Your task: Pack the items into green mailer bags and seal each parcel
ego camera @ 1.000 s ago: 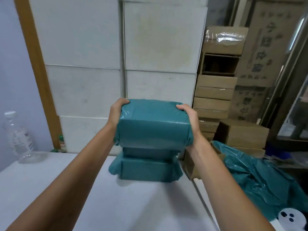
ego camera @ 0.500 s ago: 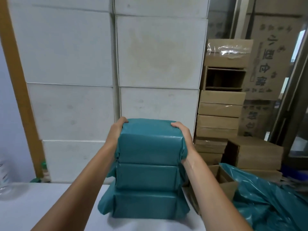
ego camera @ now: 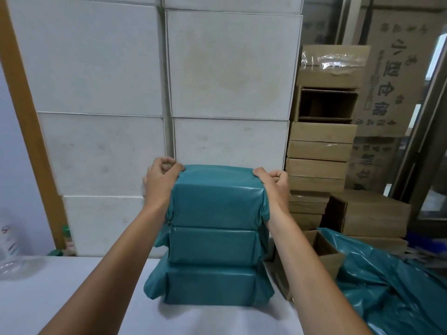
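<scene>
Three sealed green mailer parcels stand stacked on the white table (ego camera: 72,293), near its far right corner. The top parcel (ego camera: 217,201) sits squarely on the middle parcel (ego camera: 212,245), which lies on the bottom parcel (ego camera: 210,286). My left hand (ego camera: 159,182) is against the top parcel's left end with its thumb over the top edge. My right hand (ego camera: 273,187) is against the right end in the same way. The fingers of both hands are curled at the far corners.
A wall of white boxes (ego camera: 229,81) rises right behind the stack. Brown cartons (ego camera: 319,151) are piled to the right. An open cardboard box (ego camera: 324,250) and loose green mailer bags (ego camera: 387,281) lie beside the table's right edge. A clear plastic bottle (ego camera: 12,245) stands far left.
The top parcel came down from the air onto the other two parcels. My fingers have slid off its top face and now curl at its far corners.
</scene>
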Demonstrator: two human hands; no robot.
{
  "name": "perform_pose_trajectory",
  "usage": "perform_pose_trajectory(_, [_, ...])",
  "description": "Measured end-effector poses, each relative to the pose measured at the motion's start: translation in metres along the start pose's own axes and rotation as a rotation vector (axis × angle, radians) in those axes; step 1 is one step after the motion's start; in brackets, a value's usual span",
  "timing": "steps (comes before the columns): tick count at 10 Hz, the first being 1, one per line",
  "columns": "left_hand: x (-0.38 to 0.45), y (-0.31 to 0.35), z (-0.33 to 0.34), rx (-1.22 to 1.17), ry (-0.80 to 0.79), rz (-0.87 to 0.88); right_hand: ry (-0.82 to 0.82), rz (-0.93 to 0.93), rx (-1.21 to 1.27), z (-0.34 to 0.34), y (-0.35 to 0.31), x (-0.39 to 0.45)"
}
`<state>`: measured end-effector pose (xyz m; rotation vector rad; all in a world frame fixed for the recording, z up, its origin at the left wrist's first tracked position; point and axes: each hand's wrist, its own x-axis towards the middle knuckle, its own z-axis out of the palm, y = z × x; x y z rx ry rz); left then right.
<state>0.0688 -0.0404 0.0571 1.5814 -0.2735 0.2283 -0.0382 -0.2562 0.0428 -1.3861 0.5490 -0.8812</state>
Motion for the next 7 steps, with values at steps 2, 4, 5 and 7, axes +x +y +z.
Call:
perform_pose_trajectory(2, [-0.004, 0.005, -0.002, -0.018, -0.102, 0.032, -0.138, -0.031, -0.021, -0.007, -0.008, -0.002])
perform_pose_trajectory(4, [-0.017, 0.016, -0.017, -0.112, -0.212, -0.100, -0.254, 0.049, -0.160, -0.025, -0.029, -0.016])
perform_pose_trajectory(5, [-0.026, 0.019, -0.026, -0.106, -0.260, -0.077, -0.290, 0.003, -0.235, -0.031, -0.040, -0.032])
perform_pose_trajectory(7, [-0.046, 0.020, -0.049, -0.027, -0.258, -0.020, -0.270, -0.046, -0.261, -0.042, -0.048, -0.055])
